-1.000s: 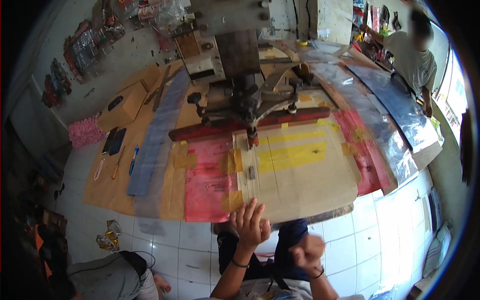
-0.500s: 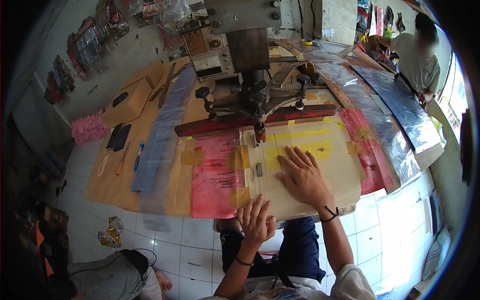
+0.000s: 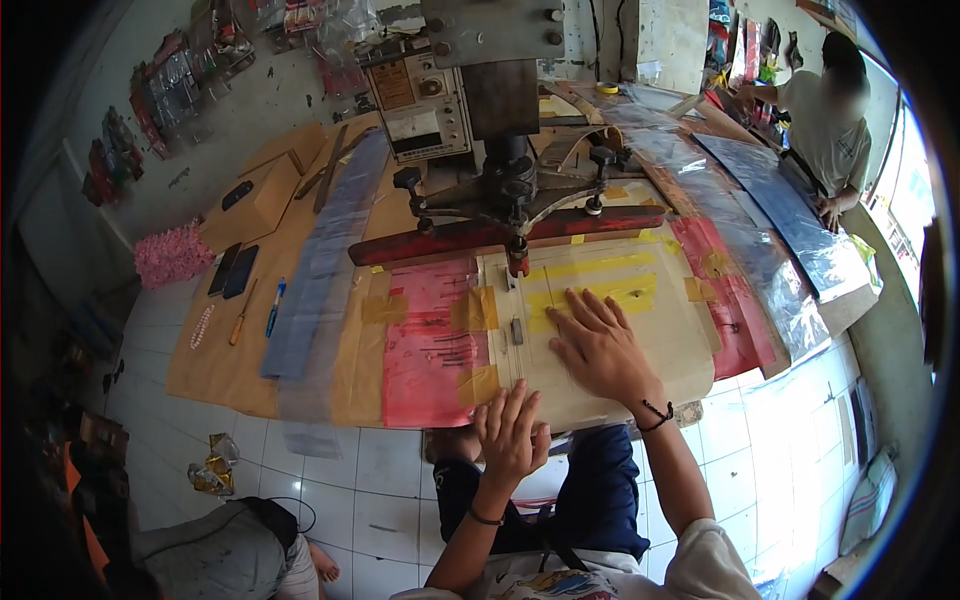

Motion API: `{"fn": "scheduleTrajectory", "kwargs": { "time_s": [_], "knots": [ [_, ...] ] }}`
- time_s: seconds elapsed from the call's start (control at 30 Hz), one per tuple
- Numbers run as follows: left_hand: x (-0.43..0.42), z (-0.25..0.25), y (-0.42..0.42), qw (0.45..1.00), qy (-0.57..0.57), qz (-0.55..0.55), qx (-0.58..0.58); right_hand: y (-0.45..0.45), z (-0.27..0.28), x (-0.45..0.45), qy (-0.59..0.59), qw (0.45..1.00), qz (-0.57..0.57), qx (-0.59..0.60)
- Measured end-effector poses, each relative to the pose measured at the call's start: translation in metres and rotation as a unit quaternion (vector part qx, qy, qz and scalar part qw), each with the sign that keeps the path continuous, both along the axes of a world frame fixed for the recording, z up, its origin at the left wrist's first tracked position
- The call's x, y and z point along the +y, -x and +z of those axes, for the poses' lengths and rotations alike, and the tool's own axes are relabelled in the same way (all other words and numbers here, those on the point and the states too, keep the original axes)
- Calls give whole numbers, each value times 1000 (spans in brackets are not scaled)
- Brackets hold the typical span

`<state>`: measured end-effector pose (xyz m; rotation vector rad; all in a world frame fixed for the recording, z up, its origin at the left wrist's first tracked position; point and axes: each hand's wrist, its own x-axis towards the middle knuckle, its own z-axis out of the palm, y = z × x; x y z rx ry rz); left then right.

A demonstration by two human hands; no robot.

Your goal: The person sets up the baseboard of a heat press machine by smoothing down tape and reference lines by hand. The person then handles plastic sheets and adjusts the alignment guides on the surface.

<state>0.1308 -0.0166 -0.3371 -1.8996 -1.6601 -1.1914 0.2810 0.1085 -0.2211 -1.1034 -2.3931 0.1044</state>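
My right hand (image 3: 600, 350) lies flat, fingers spread, on the beige sheet (image 3: 650, 350), just below its yellow tape strips (image 3: 600, 288). At the sheet's front left edge rests my left hand (image 3: 512, 432), its fingers slightly apart and pointing up, holding nothing. A small grey metal piece (image 3: 517, 332) sits on the pale strip between the hands and the press. The press's red bar (image 3: 580, 226) crosses above the sheet's back edge. Left of the sheet is a red film panel (image 3: 428, 350) with brown tape pieces (image 3: 474, 309) on it.
A control box (image 3: 418, 105) stands behind. Clear plastic and a blue sheet (image 3: 335, 230), a pen (image 3: 275, 308), a screwdriver (image 3: 242, 312), phones (image 3: 240, 271) and a cardboard box (image 3: 250, 208) lie left. One person (image 3: 830, 130) stands back right; another (image 3: 220, 550) is at lower left.
My right hand has come up from near my lap and settled flat on the beige sheet. My left hand stays at the front edge. The person at back right has moved their arms.
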Motion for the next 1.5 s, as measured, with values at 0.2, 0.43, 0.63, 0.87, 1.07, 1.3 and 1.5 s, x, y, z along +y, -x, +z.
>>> {"fn": "scheduleTrajectory", "kwargs": {
  "time_s": [0.2,0.43,0.63,0.87,1.07,1.3,1.5],
  "knots": [
    [0,0,1,1000,2,-4,0,2,-1,-2,-11,1000,0,11],
    [0,-1,0,1000,-3,-2,-1,1,1,-3,2,1000,-6,4],
    [1,0,0,1000,-8,-3,6,2,-1,-3,-17,1000,-2,21],
    [1,0,0,1000,-11,0,9,2,0,-2,-13,1000,-2,15],
    [2,-1,-1,1000,-16,4,11,1,1,-1,3,1000,-5,4],
    [3,-1,-2,1000,-24,5,4,1,0,0,-17,999,3,31],
    [3,-1,-2,1000,-19,2,0,0,-1,0,-3,1000,1,13]
  ]
}}
